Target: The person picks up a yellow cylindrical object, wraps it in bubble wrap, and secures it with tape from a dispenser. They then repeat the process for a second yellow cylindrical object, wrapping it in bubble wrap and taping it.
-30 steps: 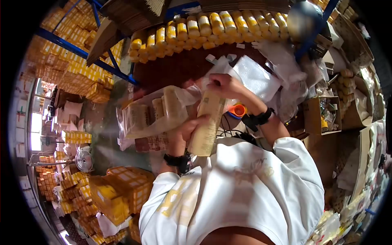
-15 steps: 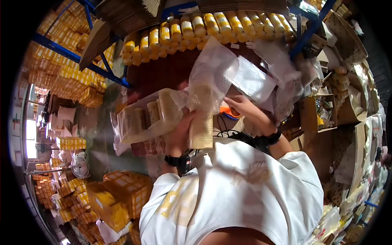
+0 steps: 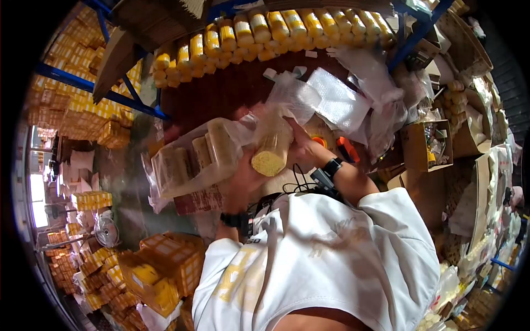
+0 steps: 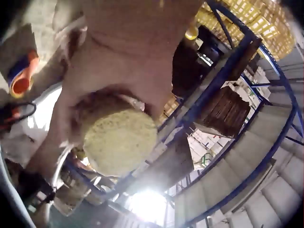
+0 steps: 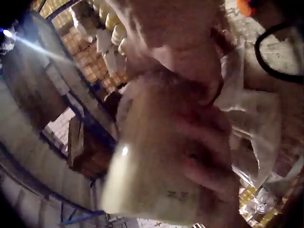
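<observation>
A paper-wrapped cylindrical bundle of dried noodles is held between both hands, its speckled pale-yellow end tipped towards the head camera. The left hand grips it from the left, blurred in the head view; close up, the left wrist view shows that hand curled over the bundle's round end. On the other side the right hand holds it, thumb and fingers about the wrapped side. Clear bubble wrap lies at the bundle's far end. In the right wrist view the bundle shows faint print.
To the left lies a clear plastic bag with several similar bundles. Bubble wrap sheets and an orange-handled tool are on the right. Yellow-wrapped rolls line the back, near blue shelf posts. An open carton stands right.
The bundle has tilted so that its end faces the camera. The right hand went from its top to its right side. Bubble wrap, raised around it half a second ago, now lies lower behind it.
</observation>
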Action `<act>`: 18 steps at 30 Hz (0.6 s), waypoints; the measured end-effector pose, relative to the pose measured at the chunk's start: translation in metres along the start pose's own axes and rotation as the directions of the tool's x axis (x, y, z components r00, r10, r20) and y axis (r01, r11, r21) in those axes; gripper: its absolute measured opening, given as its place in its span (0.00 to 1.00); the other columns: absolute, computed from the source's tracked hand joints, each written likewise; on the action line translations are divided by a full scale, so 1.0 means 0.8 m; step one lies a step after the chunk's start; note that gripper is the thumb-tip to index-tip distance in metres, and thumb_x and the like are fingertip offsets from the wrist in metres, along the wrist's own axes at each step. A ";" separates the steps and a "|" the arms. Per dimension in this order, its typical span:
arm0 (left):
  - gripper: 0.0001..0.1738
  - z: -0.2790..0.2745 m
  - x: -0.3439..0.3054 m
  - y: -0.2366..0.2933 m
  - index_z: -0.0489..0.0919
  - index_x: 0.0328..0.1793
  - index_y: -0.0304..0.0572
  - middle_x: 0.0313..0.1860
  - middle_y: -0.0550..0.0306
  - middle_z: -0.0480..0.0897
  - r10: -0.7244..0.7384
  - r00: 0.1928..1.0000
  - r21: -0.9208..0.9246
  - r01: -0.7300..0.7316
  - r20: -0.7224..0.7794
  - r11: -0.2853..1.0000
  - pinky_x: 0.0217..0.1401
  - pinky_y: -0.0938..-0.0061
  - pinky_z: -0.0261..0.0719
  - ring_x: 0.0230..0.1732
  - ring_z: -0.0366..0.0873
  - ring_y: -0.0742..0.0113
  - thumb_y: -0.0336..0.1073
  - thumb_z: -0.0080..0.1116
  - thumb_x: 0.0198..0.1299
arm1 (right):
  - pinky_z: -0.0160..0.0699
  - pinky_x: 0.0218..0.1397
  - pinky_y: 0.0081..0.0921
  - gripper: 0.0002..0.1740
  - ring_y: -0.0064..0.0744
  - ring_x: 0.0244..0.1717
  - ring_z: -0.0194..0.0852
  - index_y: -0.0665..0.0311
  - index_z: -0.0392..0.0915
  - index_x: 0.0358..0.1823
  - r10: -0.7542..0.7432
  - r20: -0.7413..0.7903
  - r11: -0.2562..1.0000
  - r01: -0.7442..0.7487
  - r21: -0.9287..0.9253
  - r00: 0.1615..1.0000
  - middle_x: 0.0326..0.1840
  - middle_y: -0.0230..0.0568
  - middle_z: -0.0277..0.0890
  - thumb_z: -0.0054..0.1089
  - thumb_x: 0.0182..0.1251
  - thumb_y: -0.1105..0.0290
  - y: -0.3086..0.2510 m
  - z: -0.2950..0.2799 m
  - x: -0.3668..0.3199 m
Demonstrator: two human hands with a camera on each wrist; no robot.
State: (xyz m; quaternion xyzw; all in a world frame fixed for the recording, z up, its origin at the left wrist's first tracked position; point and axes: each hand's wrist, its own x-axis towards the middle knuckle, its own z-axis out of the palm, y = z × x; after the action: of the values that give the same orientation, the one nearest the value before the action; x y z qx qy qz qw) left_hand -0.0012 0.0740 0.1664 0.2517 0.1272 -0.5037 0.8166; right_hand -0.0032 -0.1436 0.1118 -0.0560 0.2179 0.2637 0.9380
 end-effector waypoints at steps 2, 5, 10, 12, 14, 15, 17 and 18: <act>0.39 -0.062 0.003 -0.003 0.61 0.81 0.43 0.75 0.45 0.69 0.138 0.978 0.145 -0.115 -0.154 0.983 0.73 0.48 0.73 0.74 0.69 0.45 0.61 0.45 0.75 | 0.71 0.75 0.49 0.42 0.47 0.70 0.71 0.62 0.62 0.77 0.072 -0.073 0.996 -0.068 0.054 0.995 0.74 0.47 0.69 0.63 0.71 0.44 0.001 -0.005 -0.007; 0.38 -0.137 0.028 -0.021 0.65 0.78 0.42 0.71 0.48 0.73 0.358 0.918 0.424 -0.260 -0.168 0.868 0.69 0.52 0.76 0.71 0.71 0.49 0.63 0.48 0.74 | 0.72 0.75 0.47 0.37 0.41 0.68 0.73 0.62 0.65 0.74 0.123 -0.071 0.978 -0.133 -0.161 0.990 0.72 0.44 0.71 0.64 0.72 0.51 0.011 -0.084 0.026; 0.36 -0.163 0.080 -0.033 0.75 0.68 0.41 0.56 0.50 0.82 0.201 0.971 0.244 -0.166 -0.127 0.955 0.59 0.64 0.80 0.56 0.81 0.57 0.65 0.53 0.72 | 0.79 0.62 0.33 0.28 0.35 0.62 0.77 0.62 0.71 0.69 -0.081 -0.104 0.497 -0.050 -0.866 0.991 0.64 0.40 0.77 0.66 0.71 0.62 0.052 -0.086 0.022; 0.34 -0.153 0.063 -0.044 0.73 0.71 0.40 0.59 0.48 0.81 0.151 0.961 0.254 -0.091 -0.231 0.963 0.61 0.65 0.80 0.59 0.81 0.57 0.61 0.53 0.73 | 0.79 0.60 0.30 0.29 0.32 0.60 0.77 0.61 0.71 0.70 -0.016 -0.284 0.562 -0.226 -0.795 0.959 0.64 0.39 0.78 0.66 0.71 0.62 0.066 -0.023 0.001; 0.33 -0.118 0.033 -0.043 0.72 0.73 0.38 0.62 0.47 0.81 0.109 0.938 0.263 -0.020 -0.330 0.965 0.63 0.66 0.80 0.61 0.81 0.58 0.56 0.54 0.74 | 0.79 0.58 0.30 0.28 0.29 0.58 0.78 0.59 0.72 0.70 -0.049 -0.346 0.518 -0.272 -0.811 0.937 0.64 0.36 0.78 0.66 0.72 0.61 0.081 -0.015 -0.005; 0.32 -0.101 0.019 -0.043 0.71 0.75 0.37 0.64 0.46 0.81 0.091 0.922 0.265 0.013 -0.377 0.964 0.64 0.67 0.80 0.63 0.81 0.58 0.54 0.54 0.75 | 0.80 0.55 0.32 0.27 0.26 0.55 0.78 0.61 0.75 0.67 -0.057 -0.369 0.500 -0.293 -0.815 0.928 0.63 0.33 0.78 0.67 0.71 0.57 0.085 0.000 -0.018; 0.32 -0.078 0.004 -0.049 0.70 0.76 0.37 0.66 0.45 0.80 0.101 0.924 0.272 0.004 -0.370 0.962 0.66 0.66 0.80 0.64 0.80 0.58 0.52 0.54 0.76 | 0.80 0.55 0.33 0.27 0.25 0.55 0.78 0.62 0.76 0.66 0.027 -0.522 0.463 -0.473 -0.750 0.853 0.63 0.33 0.79 0.66 0.72 0.55 0.083 0.004 -0.026; 0.32 -0.069 -0.004 -0.054 0.70 0.76 0.38 0.66 0.45 0.80 0.128 0.938 0.277 -0.036 -0.322 0.960 0.67 0.65 0.79 0.65 0.80 0.57 0.52 0.53 0.76 | 0.80 0.54 0.33 0.27 0.25 0.54 0.78 0.63 0.77 0.65 0.066 -0.592 0.439 -0.557 -0.705 0.803 0.62 0.33 0.79 0.65 0.72 0.53 0.084 0.004 -0.030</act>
State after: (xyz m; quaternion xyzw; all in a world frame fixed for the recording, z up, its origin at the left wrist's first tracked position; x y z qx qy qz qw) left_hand -0.0384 0.0902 0.1088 0.4466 0.1851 -0.4311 0.7619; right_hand -0.0553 -0.0968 0.1257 -0.5321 0.2903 0.4876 0.6284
